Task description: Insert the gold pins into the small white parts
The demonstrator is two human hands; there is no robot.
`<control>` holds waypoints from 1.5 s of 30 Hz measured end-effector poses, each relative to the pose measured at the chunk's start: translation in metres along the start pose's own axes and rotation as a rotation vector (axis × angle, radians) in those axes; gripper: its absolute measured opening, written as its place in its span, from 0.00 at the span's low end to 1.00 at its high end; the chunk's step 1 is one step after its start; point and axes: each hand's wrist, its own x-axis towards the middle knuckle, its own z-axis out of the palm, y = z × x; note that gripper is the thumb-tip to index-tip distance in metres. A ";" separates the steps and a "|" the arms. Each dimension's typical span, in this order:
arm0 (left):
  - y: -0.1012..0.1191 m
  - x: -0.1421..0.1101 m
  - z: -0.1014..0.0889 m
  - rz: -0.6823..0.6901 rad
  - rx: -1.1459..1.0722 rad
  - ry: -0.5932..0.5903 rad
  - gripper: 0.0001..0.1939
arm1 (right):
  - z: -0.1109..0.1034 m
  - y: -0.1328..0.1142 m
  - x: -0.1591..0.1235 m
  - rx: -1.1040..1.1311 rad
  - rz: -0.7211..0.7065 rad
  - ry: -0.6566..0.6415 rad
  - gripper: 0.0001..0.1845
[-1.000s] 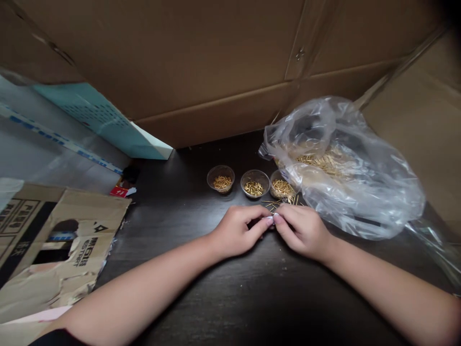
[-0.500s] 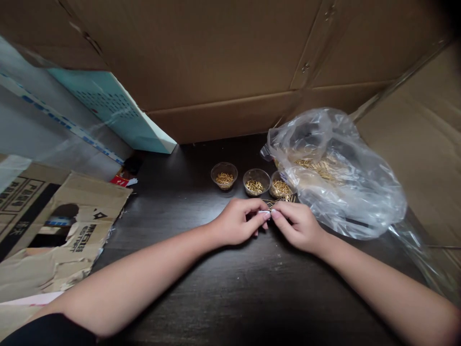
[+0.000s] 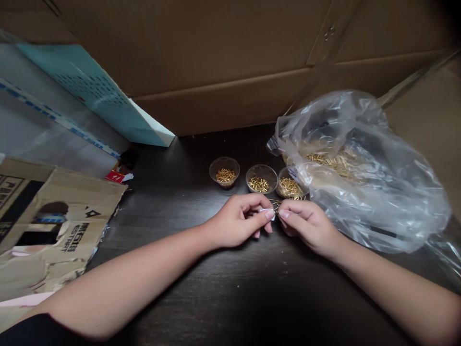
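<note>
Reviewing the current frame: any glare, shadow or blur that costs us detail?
Head view: glare streaks the clear bag, partly veiling the gold pins inside; soft sheen on the table left of the hands; deep shadow at lower middle; black top right corner; white scrap at the left hand too small to make out.

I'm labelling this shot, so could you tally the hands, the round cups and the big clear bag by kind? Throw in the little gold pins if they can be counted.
Hands: 2
Cups: 3
Bag: 1
Total: 6
Gold pins left out: too small and heaped to count.
</note>
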 end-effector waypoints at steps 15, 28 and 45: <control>0.000 0.000 0.001 0.043 0.128 0.008 0.15 | 0.002 0.000 0.001 0.030 0.018 -0.001 0.21; -0.003 -0.003 -0.002 0.243 0.468 0.053 0.10 | 0.002 -0.007 -0.001 -0.340 -0.189 0.071 0.16; -0.005 -0.004 -0.003 0.359 0.637 0.099 0.09 | 0.004 -0.009 -0.002 -0.514 -0.302 0.094 0.12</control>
